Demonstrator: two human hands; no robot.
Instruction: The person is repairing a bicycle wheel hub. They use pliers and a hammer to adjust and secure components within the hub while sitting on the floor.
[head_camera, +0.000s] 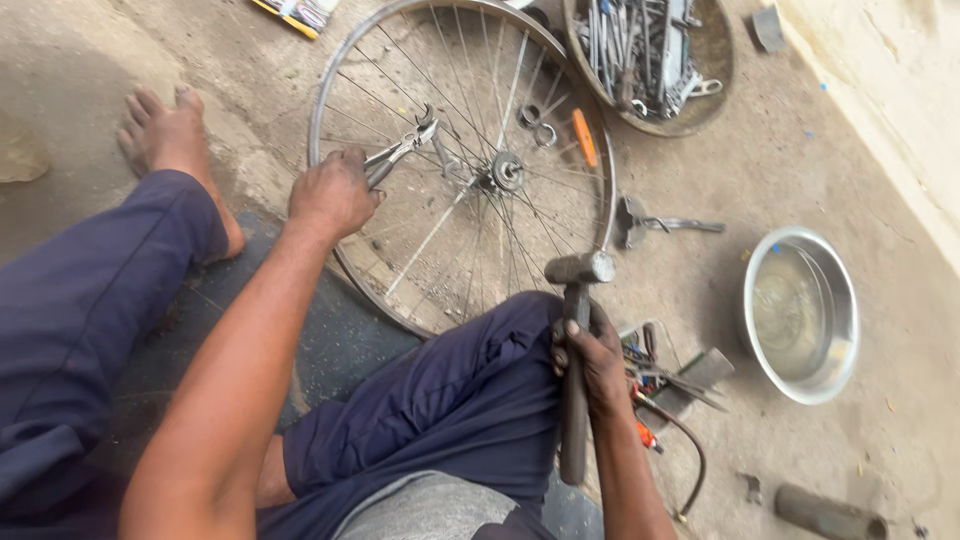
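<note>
Bicycle wheel (470, 290) lies flat on the concrete floor (700, 280), far of the seated person's knee. Left hand (333, 193) is closed around pliers (400, 153), their tips among the spokes left of the hub (507, 171). Right hand (592, 358) grips a hammer (577, 300) by its handle, head at the wheel's near-right rim. A steel bowl (800, 315) sits right.
</note>
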